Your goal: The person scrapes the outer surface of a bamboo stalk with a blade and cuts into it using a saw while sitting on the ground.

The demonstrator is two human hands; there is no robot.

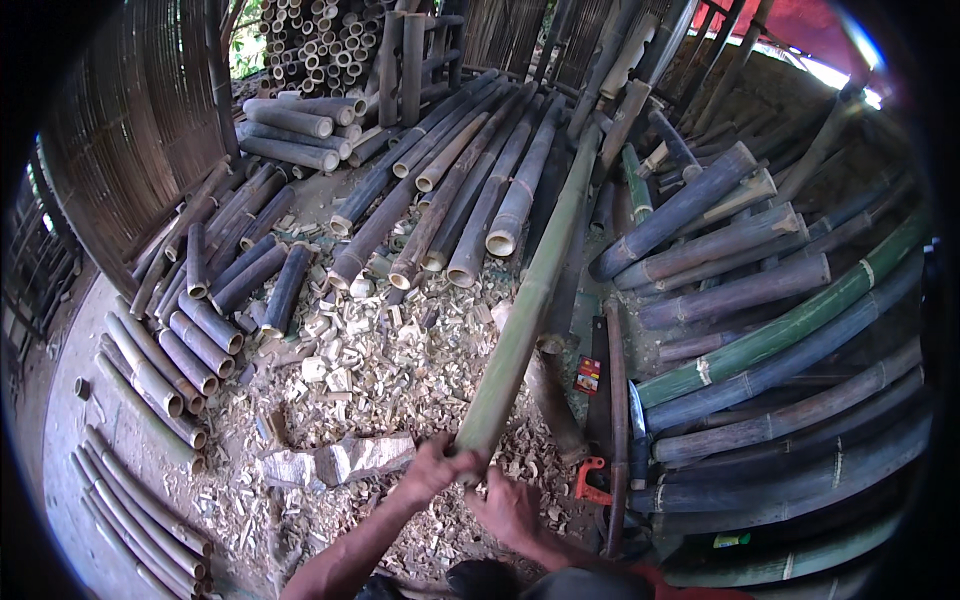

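Note:
A long green bamboo pole slopes from the far stack down toward me, its near end just in front of my body. My left hand is closed around that near end from the left side. My right hand is closed beside the same end, a little lower and to the right; what lies inside its fingers is hidden. Below and around the pole is a thick litter of pale bamboo shavings and chips. A split, rough wooden block lies just left of my left hand.
Dark bamboo lengths fan out beyond the shavings. Short cut tubes and thin poles lie at left. To the right are a saw with a red handle, a curved blade, a small red packet and stacked poles.

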